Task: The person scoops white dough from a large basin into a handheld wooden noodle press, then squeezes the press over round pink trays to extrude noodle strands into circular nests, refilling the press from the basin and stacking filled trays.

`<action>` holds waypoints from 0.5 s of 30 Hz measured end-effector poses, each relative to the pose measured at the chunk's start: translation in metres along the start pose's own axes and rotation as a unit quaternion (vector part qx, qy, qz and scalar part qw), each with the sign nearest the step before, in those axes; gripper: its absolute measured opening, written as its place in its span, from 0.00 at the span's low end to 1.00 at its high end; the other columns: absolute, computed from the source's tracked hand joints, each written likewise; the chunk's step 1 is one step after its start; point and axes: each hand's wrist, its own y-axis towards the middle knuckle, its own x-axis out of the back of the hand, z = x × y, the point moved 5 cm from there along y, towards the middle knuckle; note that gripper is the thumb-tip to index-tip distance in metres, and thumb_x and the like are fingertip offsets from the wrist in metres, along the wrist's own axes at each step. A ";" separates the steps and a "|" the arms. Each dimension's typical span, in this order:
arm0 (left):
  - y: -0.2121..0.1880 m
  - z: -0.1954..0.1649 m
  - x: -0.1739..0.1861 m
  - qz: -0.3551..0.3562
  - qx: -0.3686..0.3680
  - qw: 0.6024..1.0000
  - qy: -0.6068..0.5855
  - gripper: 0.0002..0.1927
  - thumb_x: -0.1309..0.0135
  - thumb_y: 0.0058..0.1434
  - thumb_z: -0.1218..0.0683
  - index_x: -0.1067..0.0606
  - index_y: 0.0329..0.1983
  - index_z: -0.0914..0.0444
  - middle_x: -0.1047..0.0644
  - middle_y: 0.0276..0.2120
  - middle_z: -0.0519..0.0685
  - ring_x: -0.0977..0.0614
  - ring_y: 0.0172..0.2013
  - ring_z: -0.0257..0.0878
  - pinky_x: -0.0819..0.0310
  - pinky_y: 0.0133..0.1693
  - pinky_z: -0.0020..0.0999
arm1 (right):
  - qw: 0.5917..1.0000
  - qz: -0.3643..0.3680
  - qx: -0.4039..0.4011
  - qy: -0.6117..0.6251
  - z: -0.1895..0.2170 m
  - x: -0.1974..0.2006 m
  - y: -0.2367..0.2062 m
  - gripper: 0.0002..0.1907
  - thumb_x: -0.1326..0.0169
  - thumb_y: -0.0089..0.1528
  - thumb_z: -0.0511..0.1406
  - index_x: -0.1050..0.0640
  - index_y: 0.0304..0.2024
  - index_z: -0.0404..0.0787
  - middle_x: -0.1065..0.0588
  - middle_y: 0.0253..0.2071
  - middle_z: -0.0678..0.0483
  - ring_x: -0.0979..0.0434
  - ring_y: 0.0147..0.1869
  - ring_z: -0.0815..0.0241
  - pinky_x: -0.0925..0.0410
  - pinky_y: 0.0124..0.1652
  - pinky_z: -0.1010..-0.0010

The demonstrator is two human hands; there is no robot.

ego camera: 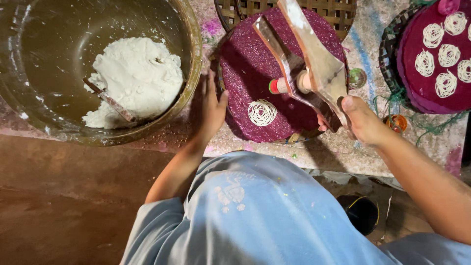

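Stained work surface (343,147): left hand (212,110) open, steadying round maroon woven mat (255,73); right hand (360,120) gripping wooden-handled noodle press (306,73) above one white noodle coil (262,112).

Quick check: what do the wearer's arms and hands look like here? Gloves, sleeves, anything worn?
Both hands are bare: no gloves, rings or watch visible on the left hand or right hand. Forearms are uncovered. Short light-blue sleeves belong to a light-blue shirt with a faded white print and small specks.
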 end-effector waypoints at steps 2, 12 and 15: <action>-0.001 0.001 -0.012 0.016 0.057 0.993 -0.102 0.39 0.49 0.72 0.60 0.53 0.82 0.60 0.38 0.74 0.65 0.33 0.72 0.54 0.37 0.68 0.44 | 1.000 0.002 -0.009 0.003 0.000 -0.002 -0.001 0.46 0.61 0.63 0.68 0.21 0.46 0.32 0.20 0.37 0.48 0.19 0.39 0.58 0.27 0.40 0.66; 0.031 -0.092 0.022 0.102 0.054 0.755 -0.646 0.42 0.47 0.73 0.39 0.47 0.77 0.69 0.38 0.71 0.56 0.37 0.73 0.51 0.45 0.73 0.47 | 0.992 0.106 -0.071 -0.019 0.014 -0.032 0.004 0.45 0.67 0.63 0.67 0.21 0.44 0.35 0.21 0.34 0.50 0.19 0.37 0.59 0.27 0.38 0.66; 0.069 -0.114 0.013 0.182 0.045 0.499 -0.846 0.42 0.57 0.69 0.30 0.37 0.72 0.64 0.26 0.58 0.52 0.30 0.67 0.45 0.39 0.71 0.46 | 0.972 0.165 -0.169 0.000 0.015 -0.042 0.007 0.41 0.68 0.64 0.64 0.22 0.45 0.36 0.20 0.35 0.50 0.19 0.38 0.59 0.26 0.40 0.66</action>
